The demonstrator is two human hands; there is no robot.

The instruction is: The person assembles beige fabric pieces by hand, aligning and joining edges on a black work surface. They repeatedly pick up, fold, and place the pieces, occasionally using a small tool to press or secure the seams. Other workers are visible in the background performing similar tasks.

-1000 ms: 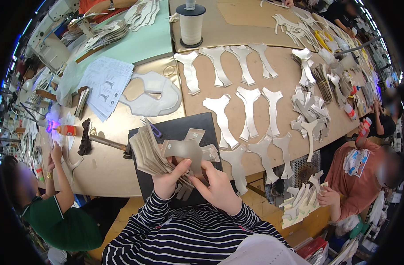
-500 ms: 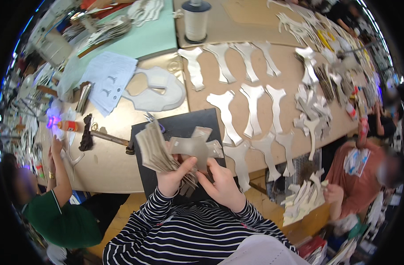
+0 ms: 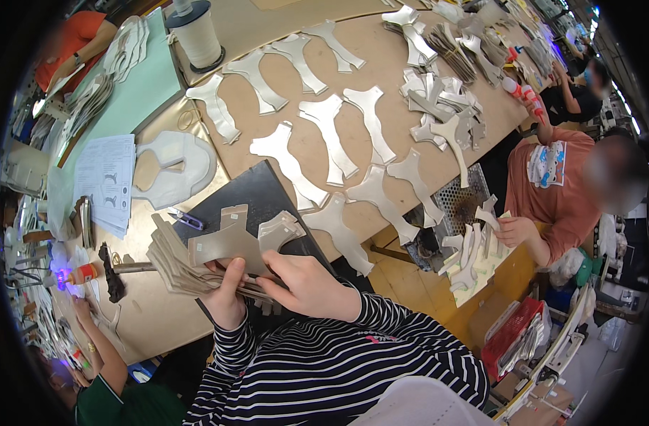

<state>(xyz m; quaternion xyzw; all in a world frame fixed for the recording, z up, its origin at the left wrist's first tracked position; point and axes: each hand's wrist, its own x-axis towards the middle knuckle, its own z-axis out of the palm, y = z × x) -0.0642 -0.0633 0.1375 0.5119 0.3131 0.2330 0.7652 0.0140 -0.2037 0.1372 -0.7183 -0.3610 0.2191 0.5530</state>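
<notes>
My left hand (image 3: 225,298) grips a fanned stack of flat grey-beige cut pieces (image 3: 170,259), thumb on top. They look like leather or a similar sheet material. Uppermost lies a branching cut piece (image 3: 228,240) with small pale stickers on its ends. My right hand (image 3: 312,285) pinches the right edge of the stack between thumb and forefinger; the exact layers caught there are hidden. Beneath the hands is a black board (image 3: 257,192). Just beyond the right fingers more cut pieces (image 3: 278,231) with stickers show, and purple-handled snips (image 3: 187,219) rest on the board's left part.
Rows of silvery Y-shaped pieces (image 3: 324,128) cover the table (image 3: 253,153), with a heap of them (image 3: 445,106) farther right. A thread spool (image 3: 197,39), printed sheets (image 3: 104,177) and a hammer (image 3: 136,268) lie leftward. A co-worker (image 3: 552,184) at right holds pieces.
The whole view has turned, so the table's contents sit farther left and tilted. My hands stay on the stack, whose top piece now lies flatter. Another person's orange sleeve appears at upper left.
</notes>
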